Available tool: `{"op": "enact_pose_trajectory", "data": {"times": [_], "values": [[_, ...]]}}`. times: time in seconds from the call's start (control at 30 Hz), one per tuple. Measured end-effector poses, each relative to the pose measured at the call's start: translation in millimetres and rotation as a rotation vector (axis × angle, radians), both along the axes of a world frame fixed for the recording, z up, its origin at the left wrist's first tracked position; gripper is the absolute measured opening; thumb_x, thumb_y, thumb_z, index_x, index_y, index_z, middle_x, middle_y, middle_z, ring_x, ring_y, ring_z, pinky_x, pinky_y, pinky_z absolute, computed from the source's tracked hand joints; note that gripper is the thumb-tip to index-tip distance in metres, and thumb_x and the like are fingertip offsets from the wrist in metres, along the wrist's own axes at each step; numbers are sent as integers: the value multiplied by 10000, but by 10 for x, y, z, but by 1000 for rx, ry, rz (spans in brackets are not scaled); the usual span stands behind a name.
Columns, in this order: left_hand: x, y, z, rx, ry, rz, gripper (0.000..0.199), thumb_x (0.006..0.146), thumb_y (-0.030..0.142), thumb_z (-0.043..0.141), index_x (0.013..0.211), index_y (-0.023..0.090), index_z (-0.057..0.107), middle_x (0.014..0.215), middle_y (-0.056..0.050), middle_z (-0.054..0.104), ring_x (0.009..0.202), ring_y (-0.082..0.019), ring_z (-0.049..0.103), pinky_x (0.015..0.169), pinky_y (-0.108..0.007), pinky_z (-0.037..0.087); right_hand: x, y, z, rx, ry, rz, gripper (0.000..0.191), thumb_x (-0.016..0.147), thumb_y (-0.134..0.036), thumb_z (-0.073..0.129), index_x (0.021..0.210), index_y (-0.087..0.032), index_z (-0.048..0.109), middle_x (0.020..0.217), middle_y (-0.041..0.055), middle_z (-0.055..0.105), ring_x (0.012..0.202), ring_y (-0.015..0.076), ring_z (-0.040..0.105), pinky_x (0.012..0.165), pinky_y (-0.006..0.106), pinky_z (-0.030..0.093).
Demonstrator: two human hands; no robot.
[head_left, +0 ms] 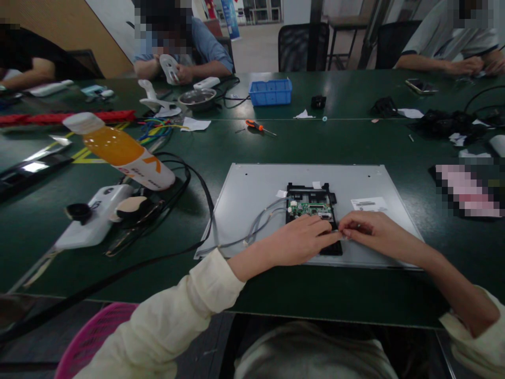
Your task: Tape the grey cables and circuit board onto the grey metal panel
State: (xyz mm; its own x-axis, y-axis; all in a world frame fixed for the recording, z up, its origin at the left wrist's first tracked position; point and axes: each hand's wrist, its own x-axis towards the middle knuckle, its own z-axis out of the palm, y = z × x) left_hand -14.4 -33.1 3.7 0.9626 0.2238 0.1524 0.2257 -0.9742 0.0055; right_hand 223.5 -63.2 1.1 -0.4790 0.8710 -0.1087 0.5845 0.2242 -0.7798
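A grey metal panel lies flat on the table in front of me. On it sits a black plastic frame with a green circuit board inside. My left hand lies over the lower part of the frame, fingers stretched to the right. At the frame's right edge, my right hand has thumb and fingers pinched together, close to the left fingertips. A small pale bit seems to be at that pinch, too small to name. Grey cables run left from the board. A white label is on the panel.
Left stand a tilted orange drink bottle, a white device and a black cable. Farther back are a screwdriver, a blue basket and a metal bowl. Other people sit across the table. A pink basket is below.
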Motion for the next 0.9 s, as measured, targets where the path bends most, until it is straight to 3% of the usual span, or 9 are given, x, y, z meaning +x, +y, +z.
{"op": "enact_pose_trajectory", "data": {"times": [0.17, 0.33, 0.9], "values": [[-9, -1, 3, 2, -14, -1, 320, 935, 155, 436, 1247, 153, 505, 1023, -82, 578, 923, -186, 534, 776, -306, 420, 8, 8, -2, 133, -72, -18, 149, 878, -301, 533, 902, -240, 667, 835, 17, 660, 729, 156, 583, 630, 282, 447], [-10, -7, 3, 1, 5, 5, 323, 942, 153, 409, 1252, 152, 499, 1026, -81, 578, 931, -187, 529, 785, -306, 413, 46, 18, -8, 224, -114, -134, 176, 870, -356, 565, 946, -230, 661, 899, 37, 667, 686, 148, 558, 613, 292, 448], [-21, -10, 0, 16, -23, 4, 298, 938, 151, 444, 1229, 165, 506, 1051, -79, 583, 916, -183, 541, 762, -299, 421, 7, 19, 22, 121, -113, -18, 142, 818, -290, 611, 930, -242, 684, 878, 21, 639, 756, 161, 560, 666, 291, 439]]}}
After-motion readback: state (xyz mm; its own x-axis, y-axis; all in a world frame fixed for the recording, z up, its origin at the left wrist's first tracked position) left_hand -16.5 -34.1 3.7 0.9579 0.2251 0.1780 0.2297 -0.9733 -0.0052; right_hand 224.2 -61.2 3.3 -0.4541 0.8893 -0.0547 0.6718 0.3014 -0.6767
